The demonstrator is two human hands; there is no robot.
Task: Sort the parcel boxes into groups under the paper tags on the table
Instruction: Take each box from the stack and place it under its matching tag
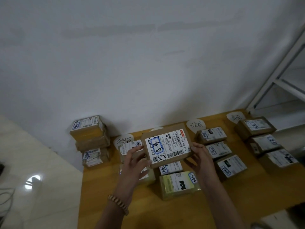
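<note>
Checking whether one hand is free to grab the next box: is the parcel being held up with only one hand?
No, both the left hand and the right hand grip opposite sides of the raised parcel.

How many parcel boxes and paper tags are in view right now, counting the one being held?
Held parcel box, between left hand and right hand: 1
Row boxes on the table: 10
Stacked boxes at its left end: 3
Paper tags: 4, one mostly hidden
Total: 18 (14 boxes, 4 tags)
</note>
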